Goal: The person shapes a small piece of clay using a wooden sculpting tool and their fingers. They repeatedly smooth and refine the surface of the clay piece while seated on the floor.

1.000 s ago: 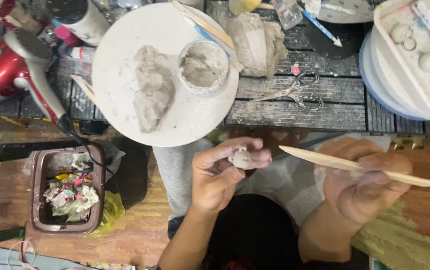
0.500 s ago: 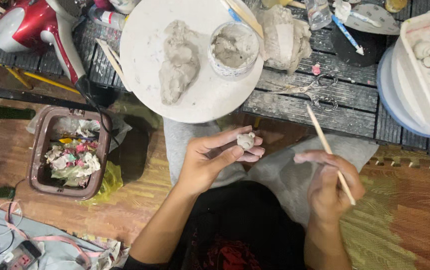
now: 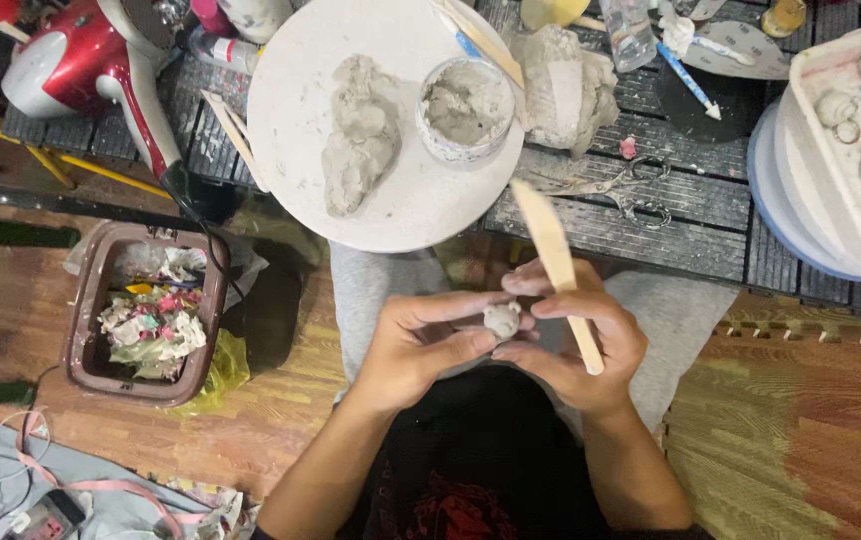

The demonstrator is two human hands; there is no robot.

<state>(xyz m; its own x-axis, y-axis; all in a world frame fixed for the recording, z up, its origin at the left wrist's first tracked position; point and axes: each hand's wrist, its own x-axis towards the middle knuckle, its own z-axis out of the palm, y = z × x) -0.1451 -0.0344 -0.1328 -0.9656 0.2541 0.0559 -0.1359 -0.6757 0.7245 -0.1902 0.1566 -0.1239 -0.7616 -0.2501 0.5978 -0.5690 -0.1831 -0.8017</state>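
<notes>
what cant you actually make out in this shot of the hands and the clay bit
Head view only:
- Small clay piece: its underside and shape are hidden by the fingers of the left hand and right hand.
- Wooden stick: its lower end is covered by the right palm.
- White tray: cut off by the right edge.

Matt grey clay lump (image 3: 502, 319), smooth pale wooden stick (image 3: 557, 268), seemingly rough, clay-smeared round board (image 3: 291, 110).
</notes>
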